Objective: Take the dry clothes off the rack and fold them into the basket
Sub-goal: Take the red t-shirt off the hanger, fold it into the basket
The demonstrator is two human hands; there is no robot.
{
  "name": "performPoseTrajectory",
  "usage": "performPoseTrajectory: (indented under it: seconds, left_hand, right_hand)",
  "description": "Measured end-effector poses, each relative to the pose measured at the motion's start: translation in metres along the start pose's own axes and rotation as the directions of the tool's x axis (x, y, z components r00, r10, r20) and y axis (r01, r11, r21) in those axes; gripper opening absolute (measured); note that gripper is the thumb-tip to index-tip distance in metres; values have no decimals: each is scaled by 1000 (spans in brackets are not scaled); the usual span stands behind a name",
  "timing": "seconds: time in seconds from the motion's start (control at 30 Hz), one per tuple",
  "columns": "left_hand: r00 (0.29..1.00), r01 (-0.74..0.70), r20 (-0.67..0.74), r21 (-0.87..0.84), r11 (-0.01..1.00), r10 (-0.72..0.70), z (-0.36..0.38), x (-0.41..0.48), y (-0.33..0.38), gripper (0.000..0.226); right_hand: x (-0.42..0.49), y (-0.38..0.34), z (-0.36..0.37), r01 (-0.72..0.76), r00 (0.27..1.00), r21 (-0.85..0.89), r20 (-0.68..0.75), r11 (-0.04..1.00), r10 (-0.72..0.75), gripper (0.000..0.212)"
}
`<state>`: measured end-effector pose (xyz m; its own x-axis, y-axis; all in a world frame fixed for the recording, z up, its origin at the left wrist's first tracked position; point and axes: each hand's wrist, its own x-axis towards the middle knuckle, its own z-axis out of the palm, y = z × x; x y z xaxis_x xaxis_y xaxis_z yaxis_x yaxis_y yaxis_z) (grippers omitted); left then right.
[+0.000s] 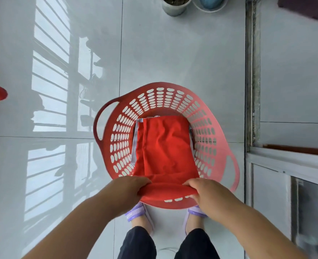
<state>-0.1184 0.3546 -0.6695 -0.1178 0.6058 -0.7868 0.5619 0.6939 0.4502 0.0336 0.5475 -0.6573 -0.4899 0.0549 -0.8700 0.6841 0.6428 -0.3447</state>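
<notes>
Your left hand [130, 189] and right hand [203, 191] each pinch the near edge of the red cloth [163, 146]. Beyond your hands, it lies folded inside the red basket [121, 131] on the floor [173, 53].

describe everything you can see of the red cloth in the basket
The red cloth is plain matte fabric, folded into a rough rectangle with soft creases. It lies in the red plastic basket on top of a pale garment. At the near rim, the left hand and right hand grip its near edge.

Matt red cloth [163, 146], glossy plastic basket [121, 131]
</notes>
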Motion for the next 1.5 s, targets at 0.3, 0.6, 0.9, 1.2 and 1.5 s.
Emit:
performPoseTrajectory:
  seconds: [0.3, 0.6, 0.9, 1.2, 1.5]
  left_hand:
    - [955, 206, -70, -543, 814, -288, -34, 81, -33, 34]
    - [758, 204, -285, -751, 628, -587, -26, 175, -56, 63]
    - [713, 500, -110, -613, 612, -693, 42, 190, -73, 67]
    - [731, 673, 6, -166, 720, -682, 40, 189, -87, 61]
    - [812, 571, -255, 164, 804, -525, 42, 166, -75, 70]
  right_hand:
    - [99, 14, -44, -143, 964, 247, -184, 958, 191, 29]
    - [206, 15, -55, -201, 861, 421, -354, 884, 365, 60]
    - [222, 36, 21, -433, 828, 364, -200, 824, 524, 62]
    - [208, 55, 20, -519, 844, 144, -68, 842, 532, 30]
    - [183, 38, 37, -536, 819, 3, -242, 844, 521, 48]
